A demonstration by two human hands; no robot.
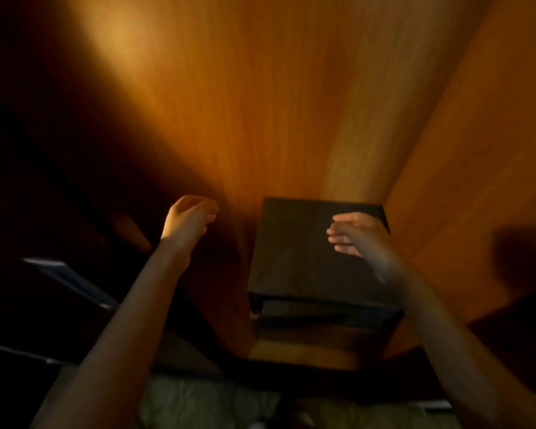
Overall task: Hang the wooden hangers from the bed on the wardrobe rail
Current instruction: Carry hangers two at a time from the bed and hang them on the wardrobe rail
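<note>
Oddly, neither set of fingers has anything in it. The left hand (pixel 188 219) is loosely curled, fingertips bent inward toward the thumb but closed on nothing. The right hand (pixel 355 235) is flatter, fingers together and half spread, blurred, hovering over the top of a dark box (pixel 304 267); whether it touches the lid I cannot tell. Both bare forearms reach forward into the wardrobe.

No wooden hanger shows anywhere, and no rail either; both must lie outside this view, the rail presumably higher up. A pale, rumpled cloth (pixel 205 404) at the bottom edge may be the bed, though it is too dim to be sure.

My guess is that the hands are between hangers. To do the next one well, I would take a hanger by its neck with one hand, keep the hook turned forward, and look up before lifting so the hook finds the rail.

As for room: the box sits tight in the right rear corner, against the back panel (pixel 260 103) and just beside the right side wall (pixel 483 150). The open space is on the left, where deep shadow hides the edges. A pale slanted strip (pixel 72 281) crosses that dark side, something a swinging hanger might catch.
</note>
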